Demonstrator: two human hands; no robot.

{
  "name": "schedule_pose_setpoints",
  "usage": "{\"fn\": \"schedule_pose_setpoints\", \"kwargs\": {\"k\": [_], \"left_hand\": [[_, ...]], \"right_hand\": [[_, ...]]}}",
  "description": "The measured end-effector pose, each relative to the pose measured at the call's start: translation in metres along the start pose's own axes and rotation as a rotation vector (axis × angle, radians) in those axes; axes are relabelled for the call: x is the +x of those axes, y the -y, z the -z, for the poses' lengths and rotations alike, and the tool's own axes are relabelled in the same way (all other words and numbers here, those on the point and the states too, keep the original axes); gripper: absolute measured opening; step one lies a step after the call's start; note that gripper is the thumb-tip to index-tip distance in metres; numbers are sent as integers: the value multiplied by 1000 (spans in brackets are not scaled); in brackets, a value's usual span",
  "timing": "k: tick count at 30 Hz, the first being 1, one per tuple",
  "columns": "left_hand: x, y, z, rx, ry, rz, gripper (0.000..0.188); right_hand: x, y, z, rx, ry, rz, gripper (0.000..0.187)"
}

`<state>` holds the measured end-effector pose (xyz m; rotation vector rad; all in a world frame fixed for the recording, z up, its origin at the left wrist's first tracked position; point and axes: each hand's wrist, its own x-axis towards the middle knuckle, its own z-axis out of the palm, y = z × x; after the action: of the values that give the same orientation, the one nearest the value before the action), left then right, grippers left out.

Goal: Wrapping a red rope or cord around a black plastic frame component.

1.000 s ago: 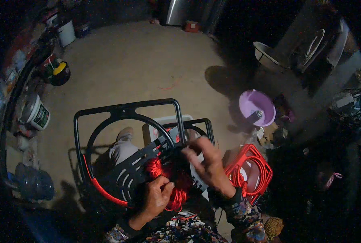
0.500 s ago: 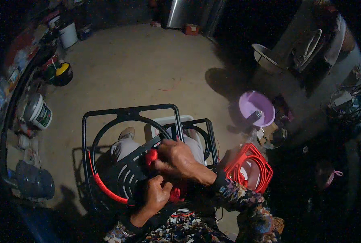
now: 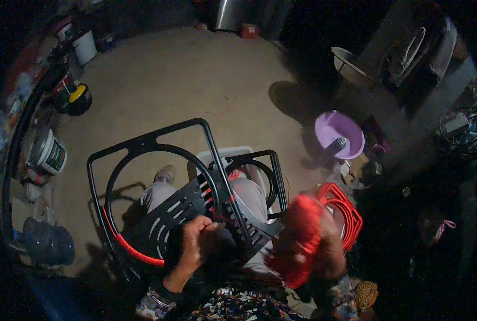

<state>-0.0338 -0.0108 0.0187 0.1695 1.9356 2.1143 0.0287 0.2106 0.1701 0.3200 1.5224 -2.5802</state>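
Across my lap lies a black metal frame (image 3: 153, 147) with a large ring inside it and a slotted plate. Red cord (image 3: 135, 252) is wound tightly round the ring's lower left part. My left hand (image 3: 194, 238) is closed in a pinch over the plate; what its fingers hold is too small to make out. To the right, my right hand (image 3: 330, 243) is closed on a bundle of red cord (image 3: 303, 232), both smeared by motion. The bundle hides part of the hand.
Right of my legs are a red slotted plastic stool (image 3: 351, 219) and a purple basin (image 3: 351, 128) with a can (image 3: 339, 143) in it. A white-rimmed tub (image 3: 238, 151) stands between my legs. Along the left are a paint bucket (image 3: 52, 155) and a large water bottle (image 3: 48, 241).
My right hand has swung right and away from the frame with the red bundle. The frame has tilted, its far right corner shifting left. My left hand has moved slightly left.
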Motion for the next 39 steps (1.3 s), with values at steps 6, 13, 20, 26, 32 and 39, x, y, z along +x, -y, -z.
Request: {"fn": "schedule_pose_setpoints", "kwargs": {"k": [6, 13, 20, 26, 32, 39], "left_hand": [[8, -27, -5, -101, -5, 247, 26], [11, -31, -7, -112, 78, 290, 27], [6, -17, -10, -60, -28, 190, 23], [2, -8, -11, 14, -91, 44, 24], [2, -13, -9, 20, -118, 24, 22], [0, -1, -13, 140, -153, -102, 24]], "right_hand": [[-58, -12, 60, -180, -349, -8, 38], [-29, -43, 53, -350, -408, -31, 19], [16, -69, 1, -1135, -135, 376, 22], [50, -114, 1, -1616, -142, 559, 27], [30, -127, -4, -1612, -219, 757, 42], [6, -120, 14, -1525, -46, 519, 49]]}}
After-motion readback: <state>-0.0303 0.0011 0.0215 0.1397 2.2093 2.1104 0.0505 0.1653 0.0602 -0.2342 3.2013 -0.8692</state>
